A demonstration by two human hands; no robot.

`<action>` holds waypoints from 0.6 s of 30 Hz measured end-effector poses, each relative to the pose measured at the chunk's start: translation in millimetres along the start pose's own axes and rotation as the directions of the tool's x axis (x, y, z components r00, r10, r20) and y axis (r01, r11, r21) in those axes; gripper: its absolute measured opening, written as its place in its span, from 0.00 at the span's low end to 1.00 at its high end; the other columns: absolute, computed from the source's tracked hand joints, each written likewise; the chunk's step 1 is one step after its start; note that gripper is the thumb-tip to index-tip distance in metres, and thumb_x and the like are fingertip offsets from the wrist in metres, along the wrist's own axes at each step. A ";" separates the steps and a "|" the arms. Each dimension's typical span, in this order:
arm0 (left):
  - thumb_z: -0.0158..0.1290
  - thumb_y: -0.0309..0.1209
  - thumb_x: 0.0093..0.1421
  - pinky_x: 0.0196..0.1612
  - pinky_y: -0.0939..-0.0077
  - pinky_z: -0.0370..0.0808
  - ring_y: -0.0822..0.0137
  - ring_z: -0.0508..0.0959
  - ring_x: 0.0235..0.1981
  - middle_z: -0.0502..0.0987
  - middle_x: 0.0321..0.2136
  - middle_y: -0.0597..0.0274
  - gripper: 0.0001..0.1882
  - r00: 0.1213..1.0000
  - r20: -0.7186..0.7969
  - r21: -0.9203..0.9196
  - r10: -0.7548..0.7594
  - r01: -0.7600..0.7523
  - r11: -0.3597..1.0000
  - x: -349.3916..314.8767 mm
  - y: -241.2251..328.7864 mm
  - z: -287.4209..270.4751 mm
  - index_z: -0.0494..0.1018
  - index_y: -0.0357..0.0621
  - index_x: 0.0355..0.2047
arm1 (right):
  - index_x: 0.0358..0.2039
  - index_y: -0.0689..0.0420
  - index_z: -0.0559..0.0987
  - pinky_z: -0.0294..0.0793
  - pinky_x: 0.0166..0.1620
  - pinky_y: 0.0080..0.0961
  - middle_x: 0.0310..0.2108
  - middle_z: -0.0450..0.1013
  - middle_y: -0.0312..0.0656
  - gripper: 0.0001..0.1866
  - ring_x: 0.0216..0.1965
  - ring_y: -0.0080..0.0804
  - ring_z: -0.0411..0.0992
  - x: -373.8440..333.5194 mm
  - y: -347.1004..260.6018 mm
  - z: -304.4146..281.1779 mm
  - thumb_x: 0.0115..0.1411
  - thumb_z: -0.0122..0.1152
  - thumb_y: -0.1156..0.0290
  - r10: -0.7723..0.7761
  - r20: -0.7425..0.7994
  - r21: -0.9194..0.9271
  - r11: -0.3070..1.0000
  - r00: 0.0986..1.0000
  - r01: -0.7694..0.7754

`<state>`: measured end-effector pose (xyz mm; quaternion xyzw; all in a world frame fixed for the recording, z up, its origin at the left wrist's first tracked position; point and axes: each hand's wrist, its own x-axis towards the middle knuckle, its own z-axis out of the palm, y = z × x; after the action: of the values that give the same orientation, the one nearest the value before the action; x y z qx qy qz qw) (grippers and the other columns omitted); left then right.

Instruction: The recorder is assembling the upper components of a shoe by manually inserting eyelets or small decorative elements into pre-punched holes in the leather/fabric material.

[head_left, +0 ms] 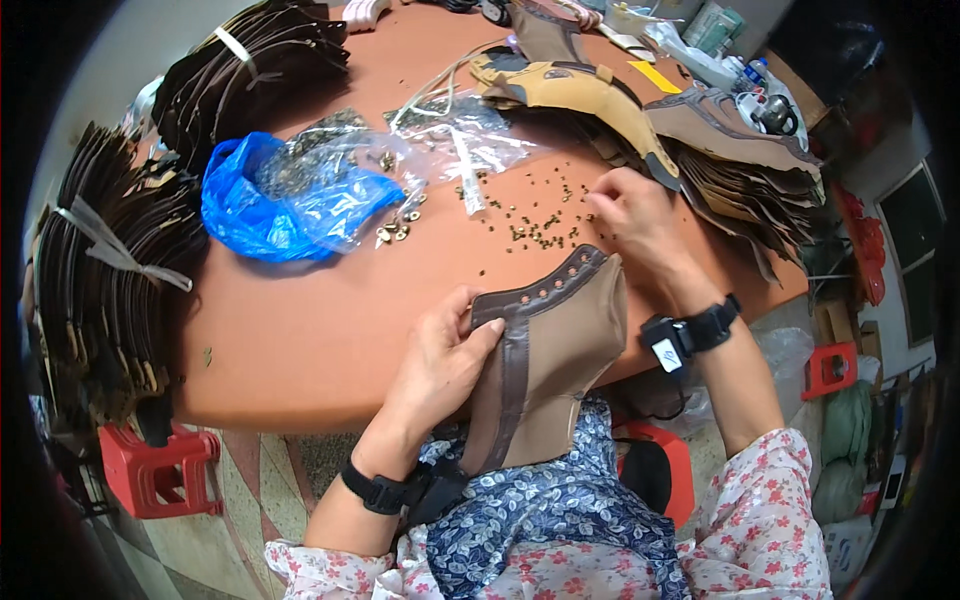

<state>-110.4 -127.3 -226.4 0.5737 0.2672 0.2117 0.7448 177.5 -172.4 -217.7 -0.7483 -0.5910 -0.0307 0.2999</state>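
Observation:
My left hand [447,350] is closed on the edge of a brown shoe upper piece [556,350], thumb on top. It is fabric with a dark leather strip that has a row of punched holes along its upper edge. The piece hangs over the table's front edge, above my lap. Just beyond it, my right hand [632,212] is held in a pinch beside scattered small brass eyelets [540,232] on the table. Whatever its fingertips hold is too small to make out.
Bundled dark pieces [120,270] are stacked at the left of the orange-brown table [300,340]. A blue plastic bag [240,210] and clear bags of metal parts lie at centre left. More shoe uppers [735,170] are piled at right. Red stools [160,470] stand below.

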 end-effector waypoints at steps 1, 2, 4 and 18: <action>0.48 0.21 0.64 0.45 0.83 0.73 0.78 0.76 0.39 0.78 0.40 0.63 0.11 1.000 -0.001 -0.016 0.001 -0.001 1.000 -0.9 -2.1 -3.1 0.70 0.33 0.47 | 0.31 0.62 0.78 0.72 0.34 0.26 0.25 0.73 0.41 0.06 0.29 0.28 0.72 -2.0 -30.4 -14.8 0.55 0.61 0.73 0.140 -0.005 0.193 0.972 0.990 -0.136; 0.48 0.20 0.64 0.45 0.83 0.73 0.78 0.76 0.40 0.78 0.40 0.63 0.12 1.000 -0.002 -0.015 -0.004 0.004 1.000 -1.4 -2.7 -4.2 0.70 0.33 0.47 | 0.30 0.62 0.78 0.72 0.35 0.28 0.26 0.74 0.43 0.05 0.29 0.34 0.72 -6.1 -44.4 -26.3 0.54 0.60 0.74 0.151 -0.041 0.221 0.965 0.988 -0.139; 0.48 0.20 0.64 0.46 0.82 0.73 0.77 0.76 0.41 0.78 0.41 0.62 0.12 1.000 -0.010 -0.016 -0.011 0.011 1.000 -3.5 -3.5 -5.6 0.70 0.32 0.47 | 0.29 0.62 0.77 0.72 0.36 0.30 0.27 0.74 0.45 0.05 0.30 0.40 0.73 -17.8 -70.4 -41.2 0.54 0.60 0.74 0.060 -0.113 0.227 0.973 0.992 -0.033; 0.52 0.26 0.62 0.27 0.92 0.65 0.87 0.72 0.26 0.79 0.31 0.72 0.09 0.999 0.021 -0.126 -0.028 0.030 0.992 -3.4 3.5 -7.7 0.74 0.40 0.43 | 0.29 0.57 0.78 0.65 0.48 0.37 0.33 0.72 0.39 0.07 0.48 0.40 0.70 -71.6 -124.2 20.5 0.47 0.67 0.76 -0.386 -0.174 -0.007 0.920 0.906 0.391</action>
<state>-118.0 -122.8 -223.9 0.5236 0.2543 0.2116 0.7851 37.6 -209.4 -212.0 -0.6059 -0.7003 -0.1460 0.3481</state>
